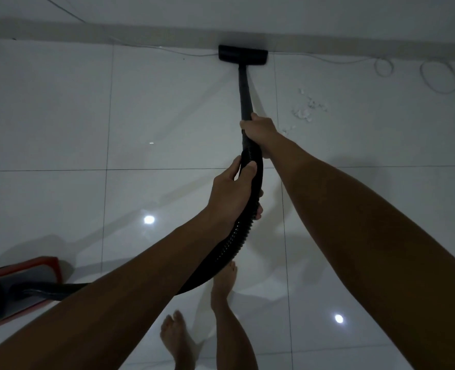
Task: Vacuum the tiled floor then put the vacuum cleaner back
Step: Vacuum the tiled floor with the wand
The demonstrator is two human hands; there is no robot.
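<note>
Glossy white tiled floor point(60, 108) under your bare feet point(177, 340) — the red vacuum cleaner point(20, 284) sits at lower left. Your left hand point(234, 193) wraps the ribbed hose point(237, 236); your right hand point(259, 129) grips the black wand point(245, 86) — its floor head point(243, 54) touches the far wall's base, white scraps point(307, 108) to its right.

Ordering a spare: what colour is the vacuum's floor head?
Black floor head, seen in the head view.
</note>
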